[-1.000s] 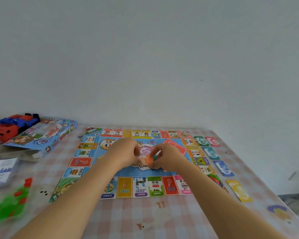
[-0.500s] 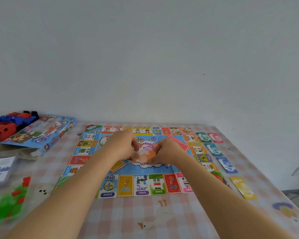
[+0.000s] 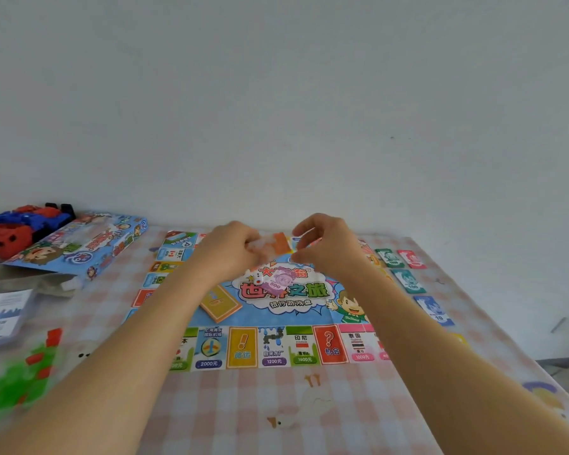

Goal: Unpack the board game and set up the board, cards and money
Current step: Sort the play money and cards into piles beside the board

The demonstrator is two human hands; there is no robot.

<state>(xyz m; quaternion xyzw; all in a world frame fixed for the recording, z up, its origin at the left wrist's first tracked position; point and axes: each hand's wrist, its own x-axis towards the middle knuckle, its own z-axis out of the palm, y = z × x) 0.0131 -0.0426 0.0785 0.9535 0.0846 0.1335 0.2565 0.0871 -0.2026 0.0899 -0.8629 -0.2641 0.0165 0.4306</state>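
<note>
Nearest, a pink checked cloth [image 3: 276,408] covers the table. On it lies the flat paper board [image 3: 304,348], printed squares round a blue middle, where a slim orange deck [image 3: 220,305], a white die [image 3: 258,276] and a purple note [image 3: 278,281] rest ready for play. Paper notes [image 3: 409,282] sit in a row just beside the board's right edge, sorted by colour. Above the far half, the left hand [image 3: 229,249] pinches a thin orange pack [image 3: 276,244], seemingly film-wrapped, held up to be opened. The right hand [image 3: 330,244] curls at its other edge; blur hides whether it grips. Far left, the glossy box [image 3: 79,247] lies flat.
</note>
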